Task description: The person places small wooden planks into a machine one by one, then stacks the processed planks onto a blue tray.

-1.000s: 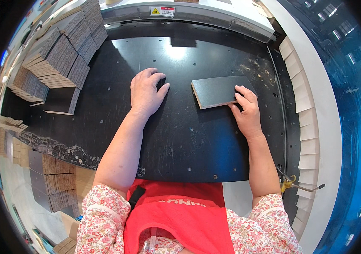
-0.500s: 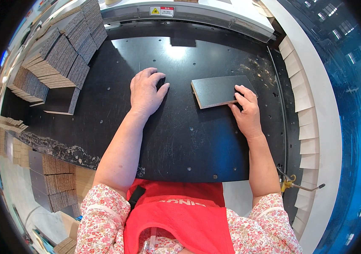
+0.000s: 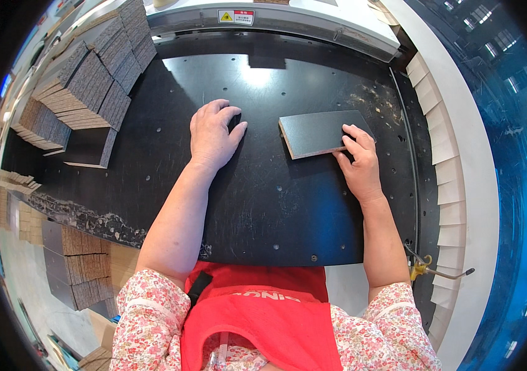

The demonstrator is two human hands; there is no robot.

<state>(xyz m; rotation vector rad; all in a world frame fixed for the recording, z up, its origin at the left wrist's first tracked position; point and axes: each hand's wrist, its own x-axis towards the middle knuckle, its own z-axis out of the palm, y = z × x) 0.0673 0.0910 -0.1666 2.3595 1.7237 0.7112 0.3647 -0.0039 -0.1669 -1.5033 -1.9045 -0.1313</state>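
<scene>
- Resting flat, palm down, the left hand (image 3: 213, 133) lay on the black worktable (image 3: 263, 210), fingers loosely spread and grasping nothing.
- The right hand (image 3: 358, 162) pressed its fingertips (image 3: 351, 137) on the near right corner of a dark rectangular board (image 3: 320, 132), not clenched around it.
- The board lay flat on the table, just right of the left hand.
- Stacks of similar boards (image 3: 87, 86) stood at the table's far left.
- Pale strips (image 3: 446, 167) lined the right edge.

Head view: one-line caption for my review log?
Left hand flat on the black table, right hand on the near edge of a dark board; board stacks at left.
</scene>
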